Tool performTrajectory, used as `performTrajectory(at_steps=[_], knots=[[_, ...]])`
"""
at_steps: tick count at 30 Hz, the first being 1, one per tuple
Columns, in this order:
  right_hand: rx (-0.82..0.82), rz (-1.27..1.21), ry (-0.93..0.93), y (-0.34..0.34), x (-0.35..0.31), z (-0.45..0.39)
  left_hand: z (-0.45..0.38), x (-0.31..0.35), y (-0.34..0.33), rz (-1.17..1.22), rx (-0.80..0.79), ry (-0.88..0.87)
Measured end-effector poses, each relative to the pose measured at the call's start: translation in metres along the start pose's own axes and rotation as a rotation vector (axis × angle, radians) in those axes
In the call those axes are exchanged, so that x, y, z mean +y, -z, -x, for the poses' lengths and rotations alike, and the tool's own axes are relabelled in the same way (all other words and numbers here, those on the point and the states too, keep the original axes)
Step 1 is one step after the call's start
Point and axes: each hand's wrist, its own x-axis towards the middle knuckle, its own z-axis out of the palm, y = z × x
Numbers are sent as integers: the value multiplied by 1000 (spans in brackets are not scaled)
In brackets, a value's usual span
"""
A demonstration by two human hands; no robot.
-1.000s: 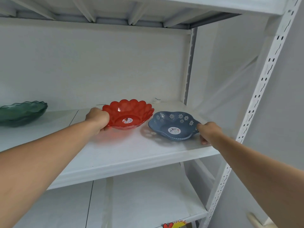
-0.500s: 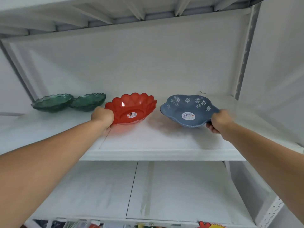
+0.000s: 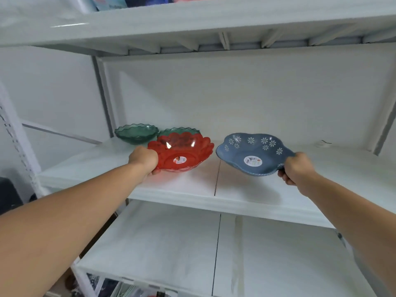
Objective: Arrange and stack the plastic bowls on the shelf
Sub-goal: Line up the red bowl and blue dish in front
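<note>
While both bowls hang off the shelf in the person's hands, the notes below cover how each should handle.

Left hand (image 3: pixel 144 159): closed on the near-left rim of the red bowl (image 3: pixel 182 154), at about 8 o'clock on the bowl; thumb over the lip, fingers hidden underneath.

Right hand (image 3: pixel 296 168): clenched on the blue bowl (image 3: pixel 251 155) at its 4 o'clock edge, the bowl tilted so its inside faces the camera.

Red bowl, position: tipped toward the viewer, above the middle shelf (image 3: pixel 192 185); whether its far edge touches the board I cannot tell. It overlaps the second green bowl (image 3: pixel 180 131) behind it.

Blue bowl, position: clear of the board, at 3 o'clock from the red one, a narrow gap between them.

Green bowls: first green bowl (image 3: pixel 136 133) sits at the back left, at 10 o'clock from the red bowl, side by side with the second.

Weight, judged: light, since each is carried one-handed by a rim pinch.

Stiffness, judged: thin moulded plastic, likely to flex a little at the scalloped lip; unlikely to shatter.

Slip, judged: glossy surfaces, so a pinch across the rim is safer than a palm under the base.

Best hold, judged: the rim, away from the side that will nest first.

Stacking risk, judged: unlike shapes may sit crooked.
</note>
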Motion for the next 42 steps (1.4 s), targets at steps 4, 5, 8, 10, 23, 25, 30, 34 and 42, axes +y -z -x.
performTrajectory(at_steps=[4, 5, 8, 10, 23, 25, 30, 34, 42], knots=[[27, 1, -12, -60, -20, 27, -34, -13, 50, 31, -24, -2], [34, 11, -18, -73, -24, 33, -41, -15, 60, 27, -25, -3], [32, 17, -45, -105, -33, 45, -61, -21, 85, 12, -31, 17], [24, 33, -52, -120, -38, 47, -76, -24, 96, 2, -23, 33], [-84, 48, -8, -196, -61, 27, -134, -34, 156, -63, 59, 36], [-91, 56, -10, -210, -67, 30, -145, -33, 166, -59, 56, 27], [-78, 83, -19, -250, -78, 39, -188, -40, 187, -57, 23, 30], [-15, 92, -69, -280, -74, 54, -232, -61, 204, -90, -53, 51], [73, 46, -183, -324, -79, 90, -302, -93, 224, -132, -175, 37]])
